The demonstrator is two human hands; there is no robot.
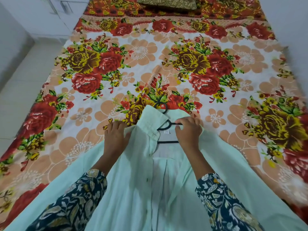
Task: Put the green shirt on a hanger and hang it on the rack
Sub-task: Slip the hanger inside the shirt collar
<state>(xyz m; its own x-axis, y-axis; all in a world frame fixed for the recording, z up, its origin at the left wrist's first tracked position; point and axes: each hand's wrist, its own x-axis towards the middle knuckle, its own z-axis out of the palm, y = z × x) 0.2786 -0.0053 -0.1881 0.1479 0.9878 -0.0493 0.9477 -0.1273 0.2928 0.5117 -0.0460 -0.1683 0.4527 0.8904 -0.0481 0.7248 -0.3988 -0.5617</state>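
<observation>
The pale green shirt [133,180] lies spread open on the bed, collar away from me. A black hanger [164,127] sits inside its neck, with the hook [160,105] poking out past the collar onto the bedsheet. My left hand [115,134] grips the shirt's left shoulder fabric near the collar. My right hand [188,130] grips the right shoulder fabric together with the hanger's right arm. Most of the hanger's left arm is hidden under the cloth. No rack is in view.
A floral bedsheet [150,60] in red, yellow and peach covers the bed. A dark patterned pillow [168,2] lies at the far end. Light floor [21,80] and white cabinets [50,12] run along the left side.
</observation>
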